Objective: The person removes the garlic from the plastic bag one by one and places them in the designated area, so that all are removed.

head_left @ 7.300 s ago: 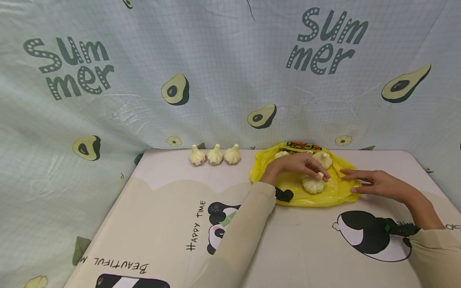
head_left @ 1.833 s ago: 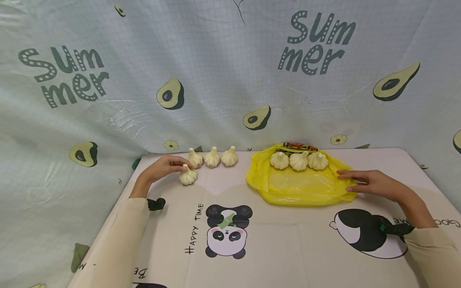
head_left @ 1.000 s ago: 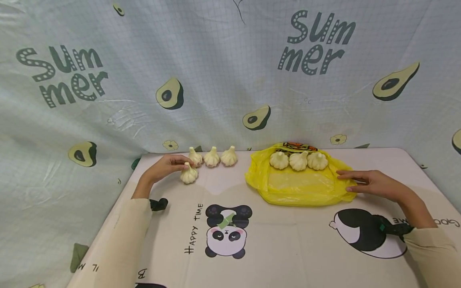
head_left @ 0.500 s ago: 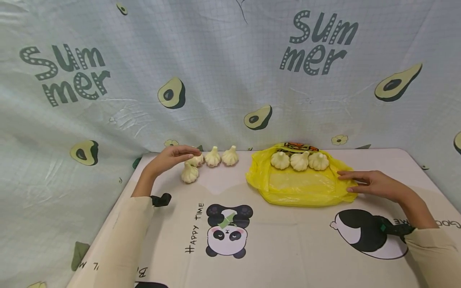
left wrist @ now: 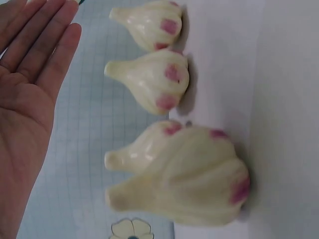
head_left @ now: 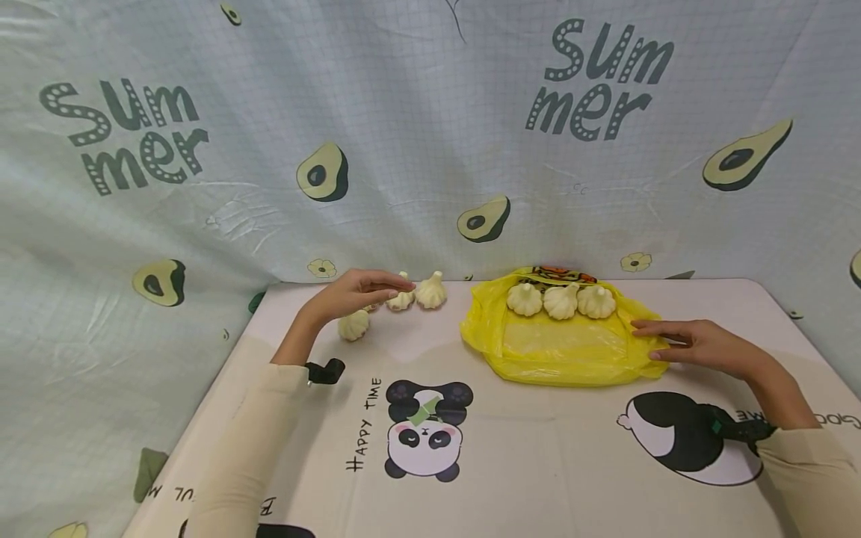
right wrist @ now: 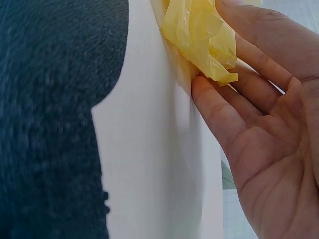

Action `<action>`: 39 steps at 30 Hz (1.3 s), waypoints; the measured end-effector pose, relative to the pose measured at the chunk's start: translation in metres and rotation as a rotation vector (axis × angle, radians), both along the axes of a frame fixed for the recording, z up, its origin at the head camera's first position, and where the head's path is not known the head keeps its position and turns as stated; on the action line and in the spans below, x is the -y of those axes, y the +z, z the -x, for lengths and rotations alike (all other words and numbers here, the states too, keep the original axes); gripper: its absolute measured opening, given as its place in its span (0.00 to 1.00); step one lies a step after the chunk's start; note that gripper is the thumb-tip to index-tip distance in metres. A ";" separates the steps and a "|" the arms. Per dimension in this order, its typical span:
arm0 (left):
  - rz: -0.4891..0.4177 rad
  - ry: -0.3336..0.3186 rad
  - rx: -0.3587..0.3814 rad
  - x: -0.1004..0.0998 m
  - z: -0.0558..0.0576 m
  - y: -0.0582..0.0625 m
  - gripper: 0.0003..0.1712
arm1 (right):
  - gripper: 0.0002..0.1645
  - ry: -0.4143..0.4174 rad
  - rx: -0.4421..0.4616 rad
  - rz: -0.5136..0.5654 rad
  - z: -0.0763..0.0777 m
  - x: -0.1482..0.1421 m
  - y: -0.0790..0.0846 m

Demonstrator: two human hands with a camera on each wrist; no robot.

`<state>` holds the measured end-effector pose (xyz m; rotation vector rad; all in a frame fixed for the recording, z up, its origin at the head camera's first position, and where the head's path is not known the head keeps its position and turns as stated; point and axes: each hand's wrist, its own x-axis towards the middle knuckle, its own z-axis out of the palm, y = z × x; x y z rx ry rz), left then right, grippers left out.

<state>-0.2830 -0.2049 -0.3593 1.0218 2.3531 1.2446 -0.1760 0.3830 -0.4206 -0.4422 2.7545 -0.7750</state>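
My left hand (head_left: 359, 294) hovers, fingers straight and holding nothing, over a back row of garlic bulbs. It partly covers the row's left bulb and middle bulb (head_left: 400, 300); the right bulb (head_left: 431, 291) shows whole. Below the hand, one garlic bulb (head_left: 353, 326) stands upright in front of the row. In the left wrist view, the open palm (left wrist: 25, 109) is apart from this front bulb (left wrist: 194, 179). My right hand (head_left: 706, 346) holds the right edge of a yellow plastic bag (head_left: 565, 351), with the crumpled plastic (right wrist: 204, 40) between thumb and fingers in the right wrist view.
Three garlic bulbs (head_left: 561, 301) lie side by side on the back part of the bag. A panda-printed cloth (head_left: 511, 448) covers the table. An avocado-printed curtain (head_left: 403, 134) hangs right behind the table's back edge.
A garlic bulb from the bag now stands before the row's left end. My left hand has let it go, risen and moved right over the row. My right hand has stayed at the bag's edge.
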 end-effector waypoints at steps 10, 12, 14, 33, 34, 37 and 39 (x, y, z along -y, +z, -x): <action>0.029 -0.021 -0.118 -0.039 -0.005 -0.002 0.19 | 0.30 0.000 0.013 0.010 -0.001 0.001 0.001; 0.028 -0.027 -0.151 -0.047 -0.005 -0.003 0.19 | 0.30 0.000 0.009 0.006 -0.001 0.000 0.001; 0.024 -0.035 -0.170 -0.055 -0.006 -0.003 0.19 | 0.30 0.001 0.011 0.006 -0.001 0.000 0.001; -0.003 0.025 -0.224 -0.135 -0.002 -0.019 0.24 | 0.30 0.012 0.025 -0.004 0.003 -0.001 0.001; 0.003 0.026 -0.229 -0.139 -0.001 -0.020 0.24 | 0.30 0.012 0.025 -0.003 0.003 -0.001 0.001; 0.016 0.024 -0.231 -0.150 0.002 -0.021 0.25 | 0.30 0.010 0.030 -0.003 0.003 -0.001 0.001; 0.027 0.021 -0.234 -0.157 0.005 -0.022 0.25 | 0.30 0.007 0.032 -0.008 0.003 -0.001 0.002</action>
